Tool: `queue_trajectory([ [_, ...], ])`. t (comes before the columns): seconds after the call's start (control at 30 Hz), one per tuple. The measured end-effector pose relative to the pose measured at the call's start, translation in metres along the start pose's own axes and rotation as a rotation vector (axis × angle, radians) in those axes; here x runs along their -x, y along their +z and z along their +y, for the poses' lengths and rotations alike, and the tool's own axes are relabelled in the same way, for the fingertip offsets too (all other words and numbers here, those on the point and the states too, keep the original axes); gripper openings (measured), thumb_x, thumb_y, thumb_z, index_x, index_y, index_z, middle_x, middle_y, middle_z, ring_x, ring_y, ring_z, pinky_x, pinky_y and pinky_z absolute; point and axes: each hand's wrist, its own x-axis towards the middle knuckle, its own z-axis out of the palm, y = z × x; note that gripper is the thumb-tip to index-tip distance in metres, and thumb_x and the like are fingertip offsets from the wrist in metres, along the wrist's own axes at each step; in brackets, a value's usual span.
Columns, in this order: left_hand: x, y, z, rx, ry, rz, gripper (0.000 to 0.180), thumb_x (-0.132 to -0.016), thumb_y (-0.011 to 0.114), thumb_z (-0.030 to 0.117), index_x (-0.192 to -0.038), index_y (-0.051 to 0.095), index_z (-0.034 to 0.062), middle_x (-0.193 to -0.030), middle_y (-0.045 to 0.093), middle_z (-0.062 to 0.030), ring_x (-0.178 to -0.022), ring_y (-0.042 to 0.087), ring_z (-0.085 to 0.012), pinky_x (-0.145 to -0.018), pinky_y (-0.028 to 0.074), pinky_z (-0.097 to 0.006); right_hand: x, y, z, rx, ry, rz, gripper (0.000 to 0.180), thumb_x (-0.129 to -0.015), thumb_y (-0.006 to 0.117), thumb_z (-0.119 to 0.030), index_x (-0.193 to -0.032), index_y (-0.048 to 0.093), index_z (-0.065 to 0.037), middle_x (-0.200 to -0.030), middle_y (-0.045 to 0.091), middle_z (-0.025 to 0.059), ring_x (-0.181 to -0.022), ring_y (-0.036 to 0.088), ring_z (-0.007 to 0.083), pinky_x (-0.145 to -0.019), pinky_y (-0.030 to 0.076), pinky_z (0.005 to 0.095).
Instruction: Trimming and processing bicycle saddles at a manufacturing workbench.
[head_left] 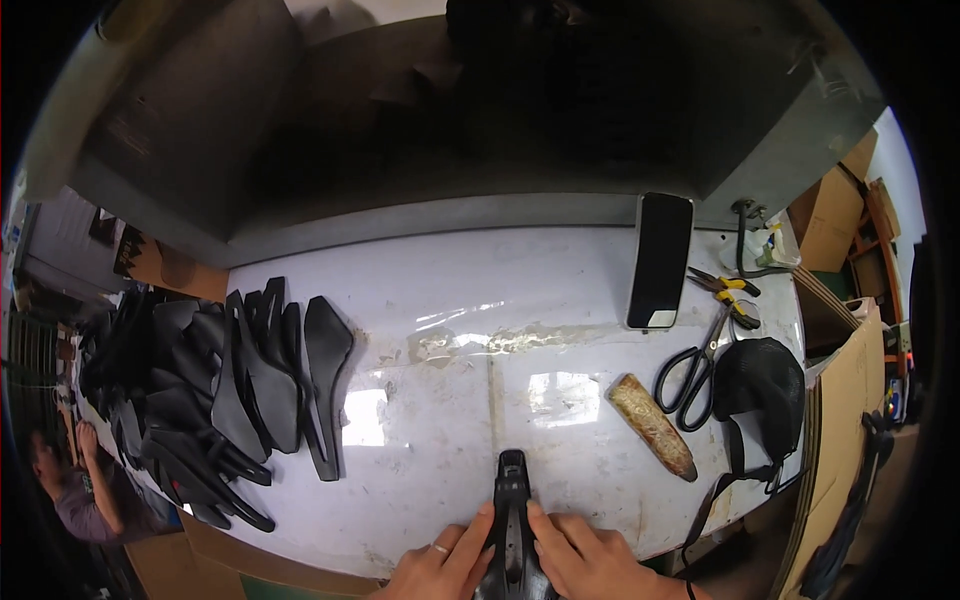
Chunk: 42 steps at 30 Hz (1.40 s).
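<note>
A narrow black saddle-shaped shell (513, 520) lies at the near edge of the white table (480, 300), its tip pointing away from me. My left hand (440, 565), with a ring on one finger, presses against its left side. My right hand (585, 560) grips its right side, fingers along the edge. Both hands hold the piece between them. The lower part of the shell is cut off by the picture's lower edge.
A stack of several black saddle shells (230, 390) leans at the table's left. A phone (660, 260), black scissors (695, 370), yellow-handled pliers (725, 290), a worn brownish block (652, 425) and a black mesh mask (760, 385) lie at the right. Another person (75, 480) is at far left. Cardboard (845, 400) stands at right.
</note>
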Motion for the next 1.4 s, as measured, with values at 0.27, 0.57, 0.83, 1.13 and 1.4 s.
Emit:
queue_trajectory([
  [0.27, -0.041, 0.010, -0.023, 0.059, 0.044, 0.084, 0.056, -0.091, 0.072, 0.007, -0.144, 0.055, -0.0002, -0.075, 0.064, -0.0144, -0.056, 0.063, -0.0272, -0.051, 0.052, -0.035, -0.023, 0.009, 0.019, -0.043, 0.120, 0.021, 0.044, -0.099, 0.058, -0.006, -0.141, 0.053, 0.003, -0.113, 0.067, 0.0240, -0.086, 0.066, 0.0399, -0.072, 0.056, 0.0440],
  [0.57, -0.049, 0.006, -0.026, 0.025, 0.016, 0.042, 0.052, -0.090, 0.073, 0.005, -0.140, 0.060, 0.0011, -0.067, 0.060, -0.0091, -0.050, 0.058, -0.0216, -0.047, 0.049, -0.034, -0.025, 0.011, 0.030, -0.010, 0.062, -0.029, 0.043, -0.097, 0.059, -0.004, -0.139, 0.054, 0.005, -0.115, 0.067, 0.0254, -0.088, 0.066, 0.0404, -0.076, 0.057, 0.0438],
  [0.83, -0.047, 0.001, -0.027, 0.158, -0.025, -0.057, 0.050, -0.090, 0.071, 0.004, -0.139, 0.061, 0.0023, -0.066, 0.058, -0.0093, -0.051, 0.058, -0.0217, -0.048, 0.050, -0.033, -0.020, 0.010, 0.023, -0.180, 0.170, 0.005, 0.043, -0.097, 0.064, -0.007, -0.138, 0.056, 0.002, -0.103, 0.066, 0.0260, -0.086, 0.065, 0.0431, -0.074, 0.055, 0.0459],
  [1.13, -0.034, 0.019, -0.026, 0.285, -0.003, 0.056, 0.049, -0.095, 0.066, 0.011, -0.142, 0.056, 0.0022, -0.101, 0.072, -0.0217, -0.064, 0.066, -0.0387, -0.062, 0.058, -0.043, -0.021, 0.027, 0.013, -0.199, 0.117, 0.094, 0.056, -0.097, 0.063, -0.007, -0.148, 0.044, 0.005, -0.103, 0.065, 0.0275, -0.081, 0.065, 0.0425, -0.070, 0.055, 0.0463],
  [1.4, -0.033, 0.021, -0.017, 0.011, 0.011, 0.003, 0.056, -0.090, 0.072, 0.013, -0.142, 0.055, 0.0003, -0.099, 0.073, -0.0227, -0.062, 0.067, -0.0351, -0.056, 0.055, -0.044, -0.016, 0.035, 0.000, 0.129, 0.109, 0.003, 0.068, -0.093, 0.066, -0.010, -0.148, 0.035, 0.017, -0.091, 0.063, 0.0218, -0.069, 0.064, 0.0308, -0.054, 0.054, 0.0390],
])
